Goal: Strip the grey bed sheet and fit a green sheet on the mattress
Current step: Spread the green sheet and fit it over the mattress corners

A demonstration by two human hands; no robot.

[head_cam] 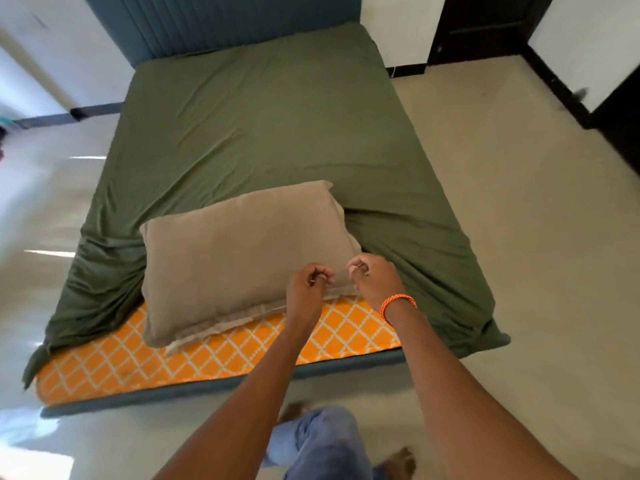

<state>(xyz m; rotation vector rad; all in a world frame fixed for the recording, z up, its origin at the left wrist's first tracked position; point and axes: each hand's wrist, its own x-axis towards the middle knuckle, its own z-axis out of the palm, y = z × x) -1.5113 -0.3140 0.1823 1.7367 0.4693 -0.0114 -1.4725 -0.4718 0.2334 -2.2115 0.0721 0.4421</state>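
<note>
Bare feet and a blue trouser leg (318,441) show nearest the camera, where the person stands at the foot of the bed. Both arms reach forward over the near edge: the left hand (310,284) and the right hand (375,277) are curled, each apparently pinching the near hem of a beige pillow (239,251), though blur makes the exact hold hard to read. No grey sheet is in view, so stripping looks finished. The green sheet (263,126) covers most of the mattress and seems tucked at the headboard (214,22) end, but at the foot it is bunched at both corners, leaving a strip of the orange patterned mattress (214,362) bare. Pulling the sheet down over those near corners appears to be what remains.
</note>
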